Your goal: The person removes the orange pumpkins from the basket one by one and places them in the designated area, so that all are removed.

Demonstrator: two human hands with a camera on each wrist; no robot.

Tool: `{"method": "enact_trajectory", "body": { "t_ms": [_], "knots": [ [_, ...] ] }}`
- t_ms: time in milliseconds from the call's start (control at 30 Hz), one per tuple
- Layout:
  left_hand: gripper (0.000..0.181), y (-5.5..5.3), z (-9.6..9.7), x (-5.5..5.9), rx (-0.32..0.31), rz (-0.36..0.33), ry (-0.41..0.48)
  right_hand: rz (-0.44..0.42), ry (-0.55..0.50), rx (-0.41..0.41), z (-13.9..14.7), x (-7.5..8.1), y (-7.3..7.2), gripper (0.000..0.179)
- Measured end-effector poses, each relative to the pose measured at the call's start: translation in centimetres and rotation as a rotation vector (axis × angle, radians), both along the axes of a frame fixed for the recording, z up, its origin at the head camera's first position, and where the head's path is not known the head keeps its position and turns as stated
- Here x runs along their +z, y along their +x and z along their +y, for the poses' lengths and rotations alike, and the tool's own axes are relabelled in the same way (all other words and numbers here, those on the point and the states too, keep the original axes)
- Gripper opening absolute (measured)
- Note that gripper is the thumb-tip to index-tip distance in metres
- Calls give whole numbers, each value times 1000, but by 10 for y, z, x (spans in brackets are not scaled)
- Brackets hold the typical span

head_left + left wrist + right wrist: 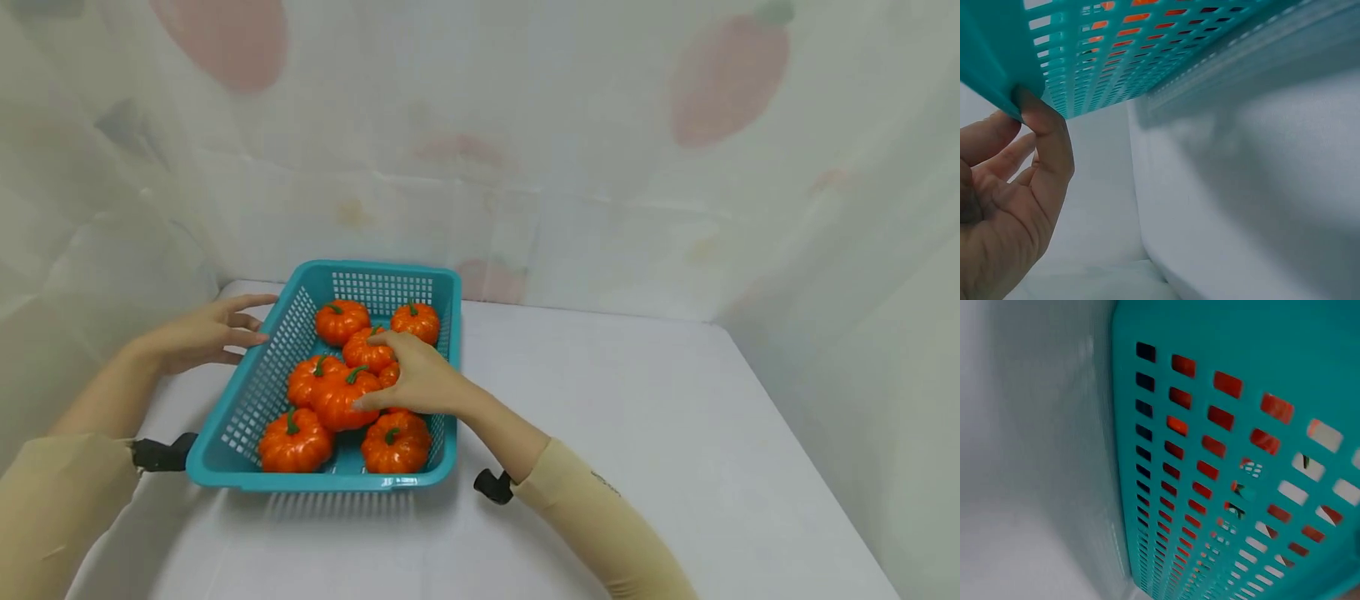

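Right hand first: we see thumb and forefinger spread wide, palm down; the other fingers are hidden from us, and nothing shows closed between them. Thumb tip lies on the right side of the near pumpkin, so that fruit sits to the left of the thumb and on the person's side, its green stem leaning up and right. Forefinger tip lies over the far pumpkin, beyond the thumb; a third pumpkin shows partly in the gap, under the palm. All are round and squat; we find no long axis worth noting. Right hand is the nearer to them, reaching in over the right wall. Left hand is outside the left wall, fingers loosely bent, tips touching the rim, holding no fruit. Both meet one container: a teal basket, long axis running away from the person, slotted walls. Inside we count at least eight pumpkins, bunched mid-basket, with others toward the corners; through the slots our right wrist view shows orange-red. Beneath, a white table; behind, a fruit-print curtain.
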State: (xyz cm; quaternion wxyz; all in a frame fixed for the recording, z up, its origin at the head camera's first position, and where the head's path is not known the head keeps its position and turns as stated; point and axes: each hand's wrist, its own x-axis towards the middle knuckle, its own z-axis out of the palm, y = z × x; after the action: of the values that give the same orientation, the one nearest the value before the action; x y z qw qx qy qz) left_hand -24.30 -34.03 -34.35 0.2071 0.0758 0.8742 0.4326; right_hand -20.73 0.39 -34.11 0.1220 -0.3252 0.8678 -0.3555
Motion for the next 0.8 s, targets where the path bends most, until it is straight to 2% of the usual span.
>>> {"method": "enact_trajectory", "body": {
  "t_ms": [267, 467, 633, 800],
  "knots": [
    [85, -1, 1, 0, 11, -8, 11, 4, 48, -3, -10, -11, -4, 88],
    [88, 0, 1, -1, 12, -3, 12, 21, 101, 41, -14, -12, -1, 87],
    [89, 1, 1, -2, 16, 3, 12, 61, 154, 70, -16, -14, 2, 83],
    [88, 1, 2, -2, 18, 5, 11, 66, 159, 77, -16, -14, 3, 76]
  ]
}}
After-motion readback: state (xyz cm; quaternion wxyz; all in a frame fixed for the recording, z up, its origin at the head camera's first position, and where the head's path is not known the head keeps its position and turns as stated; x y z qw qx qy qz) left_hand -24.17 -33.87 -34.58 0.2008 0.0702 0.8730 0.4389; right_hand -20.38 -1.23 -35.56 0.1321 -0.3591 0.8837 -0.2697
